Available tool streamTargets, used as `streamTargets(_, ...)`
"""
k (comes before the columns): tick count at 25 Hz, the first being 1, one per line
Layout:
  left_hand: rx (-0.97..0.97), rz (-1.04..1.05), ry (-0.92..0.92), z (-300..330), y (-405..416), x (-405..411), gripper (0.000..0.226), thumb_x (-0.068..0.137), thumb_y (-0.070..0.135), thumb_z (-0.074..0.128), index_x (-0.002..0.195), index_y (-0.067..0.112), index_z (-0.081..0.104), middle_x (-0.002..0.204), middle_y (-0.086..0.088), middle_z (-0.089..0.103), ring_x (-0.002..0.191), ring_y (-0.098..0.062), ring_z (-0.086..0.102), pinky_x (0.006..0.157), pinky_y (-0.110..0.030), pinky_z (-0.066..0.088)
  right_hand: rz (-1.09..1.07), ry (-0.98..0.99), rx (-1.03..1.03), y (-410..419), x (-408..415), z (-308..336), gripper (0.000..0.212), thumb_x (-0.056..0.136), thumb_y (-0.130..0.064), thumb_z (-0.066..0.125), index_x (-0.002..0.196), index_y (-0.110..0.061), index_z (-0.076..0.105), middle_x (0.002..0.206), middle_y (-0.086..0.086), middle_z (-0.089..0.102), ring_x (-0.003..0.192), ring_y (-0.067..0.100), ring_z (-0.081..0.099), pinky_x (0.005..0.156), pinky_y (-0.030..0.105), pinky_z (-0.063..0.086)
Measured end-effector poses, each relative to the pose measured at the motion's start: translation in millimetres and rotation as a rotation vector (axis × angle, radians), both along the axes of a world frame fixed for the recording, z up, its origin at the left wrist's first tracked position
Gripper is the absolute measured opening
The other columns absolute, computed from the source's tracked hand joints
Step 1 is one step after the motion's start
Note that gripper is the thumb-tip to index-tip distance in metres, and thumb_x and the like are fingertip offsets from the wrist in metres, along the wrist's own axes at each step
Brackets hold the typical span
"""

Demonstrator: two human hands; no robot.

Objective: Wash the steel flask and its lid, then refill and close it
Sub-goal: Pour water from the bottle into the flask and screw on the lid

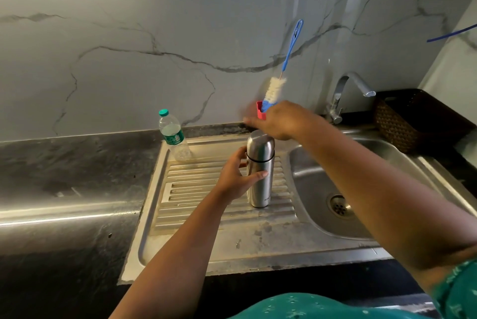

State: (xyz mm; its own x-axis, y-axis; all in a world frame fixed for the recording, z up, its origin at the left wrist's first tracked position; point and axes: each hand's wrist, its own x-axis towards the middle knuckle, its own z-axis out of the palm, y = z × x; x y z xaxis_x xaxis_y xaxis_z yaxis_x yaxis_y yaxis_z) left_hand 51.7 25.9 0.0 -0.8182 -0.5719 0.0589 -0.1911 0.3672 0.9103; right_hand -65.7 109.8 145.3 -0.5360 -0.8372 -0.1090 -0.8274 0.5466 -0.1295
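Observation:
A tall steel flask (260, 179) stands upright on the ribbed drainboard (196, 197) left of the sink basin, with its steel lid (260, 144) on top. My left hand (236, 179) grips the flask's body, thumb across the front. My right hand (277, 121) is over the lid's top, fingers blurred and stretched to the left; I cannot tell whether it touches the lid.
A plastic water bottle (174, 135) with a teal cap stands at the drainboard's back left. A red cup (261, 109) holds a blue-handled bottle brush (282, 73) behind the flask. The tap (346, 94) and sink basin (322, 189) lie right, a woven basket (413, 120) beyond.

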Motion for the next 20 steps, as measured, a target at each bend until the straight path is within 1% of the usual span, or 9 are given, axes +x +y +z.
streamTargets(2,-0.006,0.004,0.006,0,1,0,0.063,0.077,0.025,0.084,0.126,0.037,0.046,0.119,0.018,0.054,0.102,-0.001,0.052,0.074,-0.008,0.038,0.246,-0.109,0.129,7,-6,10,0.052,0.092,-0.036,0.060,0.139,-0.026,0.042,0.134,0.003,0.048,0.117,0.021,0.049,0.089,0.029,0.042)
streamTargets(4,-0.013,0.002,0.007,-1,1,-2,0.063,0.077,0.025,0.083,0.127,0.036,0.047,0.120,0.017,0.055,0.104,-0.003,0.051,0.074,-0.009,0.039,0.360,-0.148,0.141,9,-7,6,0.056,0.088,-0.021,0.066,0.139,-0.032,0.044,0.134,-0.001,0.049,0.117,0.020,0.050,0.087,0.027,0.042)
streamTargets(7,-0.039,0.003,0.017,-3,2,-2,0.058,0.078,0.023,0.082,0.124,0.034,0.048,0.120,0.018,0.055,0.106,-0.004,0.052,0.077,-0.009,0.041,0.281,0.107,0.125,-1,3,-3,0.043,0.093,-0.038,0.058,0.132,-0.020,0.051,0.124,0.005,0.058,0.107,0.022,0.058,0.081,0.027,0.045)
streamTargets(9,-0.034,-0.010,0.032,-4,1,-2,0.062,0.079,0.023,0.082,0.131,0.030,0.049,0.129,0.014,0.055,0.115,-0.009,0.053,0.086,-0.017,0.045,0.197,0.326,0.134,-8,11,-12,0.047,0.095,-0.045,0.051,0.126,-0.009,0.053,0.117,0.009,0.060,0.103,0.022,0.060,0.084,0.029,0.048)
streamTargets(10,-0.036,-0.027,0.029,-2,1,-2,0.066,0.079,0.023,0.081,0.136,0.029,0.047,0.134,0.013,0.053,0.118,-0.010,0.052,0.090,-0.021,0.045,0.169,0.352,0.107,-11,10,-16,0.048,0.096,-0.045,0.051,0.124,-0.007,0.053,0.114,0.010,0.061,0.100,0.021,0.061,0.083,0.029,0.049)
streamTargets(12,-0.025,-0.043,0.002,1,-2,-2,0.068,0.079,0.022,0.082,0.137,0.030,0.046,0.131,0.016,0.051,0.115,-0.008,0.051,0.089,-0.022,0.043,0.145,0.220,0.088,-9,4,-14,0.050,0.091,-0.048,0.057,0.125,-0.011,0.053,0.112,0.007,0.059,0.095,0.020,0.058,0.077,0.028,0.047)
streamTargets(15,-0.013,-0.060,-0.012,0,-6,-3,0.066,0.077,0.024,0.084,0.132,0.032,0.048,0.127,0.013,0.059,0.117,-0.013,0.056,0.088,-0.020,0.044,0.297,-0.053,0.156,0,-6,-12,0.074,0.078,-0.039,0.076,0.142,-0.031,0.038,0.129,-0.002,0.046,0.112,0.020,0.049,0.091,0.033,0.048)
streamTargets(18,-0.027,-0.084,-0.048,-3,-6,-6,0.068,0.080,0.024,0.080,0.136,0.031,0.042,0.133,0.011,0.056,0.120,-0.011,0.051,0.091,-0.020,0.039,0.363,-0.078,0.083,1,-6,-19,0.066,0.080,-0.019,0.075,0.138,-0.032,0.045,0.130,-0.001,0.052,0.116,0.023,0.053,0.093,0.035,0.049)
streamTargets(20,-0.042,-0.092,-0.050,-3,-2,-8,0.069,0.082,0.023,0.078,0.139,0.026,0.039,0.132,0.007,0.058,0.121,-0.015,0.053,0.088,-0.014,0.038,0.380,-0.023,0.060,0,-4,-19,0.063,0.082,-0.021,0.073,0.139,-0.028,0.046,0.131,0.000,0.055,0.115,0.023,0.055,0.092,0.031,0.048)
